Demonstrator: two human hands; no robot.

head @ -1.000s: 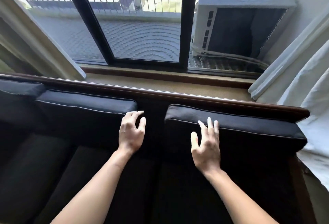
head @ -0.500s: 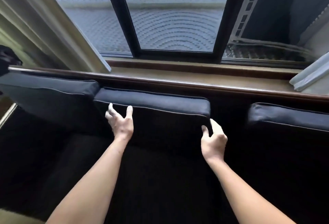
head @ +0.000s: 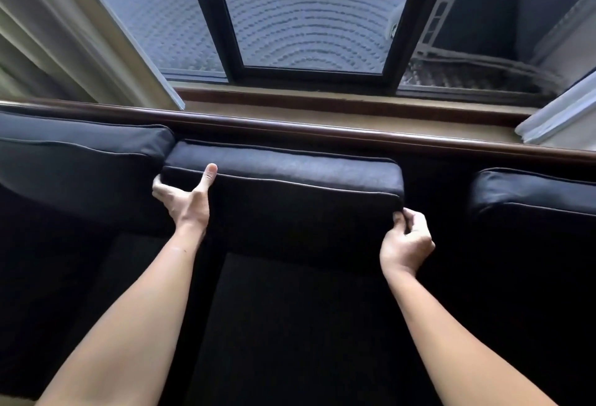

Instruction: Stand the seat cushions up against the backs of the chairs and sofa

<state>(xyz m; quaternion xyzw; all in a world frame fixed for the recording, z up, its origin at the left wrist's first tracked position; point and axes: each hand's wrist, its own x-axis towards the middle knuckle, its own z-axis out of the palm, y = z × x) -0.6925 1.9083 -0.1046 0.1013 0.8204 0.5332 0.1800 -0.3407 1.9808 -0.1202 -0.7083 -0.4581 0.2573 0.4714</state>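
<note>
Three dark navy cushions stand along the wooden back rail (head: 322,130) of the sofa. The middle cushion (head: 290,180) is upright between my hands. My left hand (head: 185,196) grips its upper left corner, thumb on the front face and fingers tucked behind the edge. My right hand (head: 406,238) is closed around its right edge, just below the upper right corner. The left cushion (head: 80,160) touches the middle one. The right cushion (head: 532,196) stands apart, with a dark gap between. The sofa seat (head: 290,325) below is black and hard to read.
Behind the rail runs a window sill (head: 322,109) under a dark-framed window (head: 400,18). Pale curtains hang at the left (head: 80,28) and the far right (head: 561,109). An outdoor air-conditioner unit (head: 483,2) sits beyond the glass.
My view and both hands shifted left from the right cushion to the middle one. Both hands, open before, have closed on its left corner and right edge.
</note>
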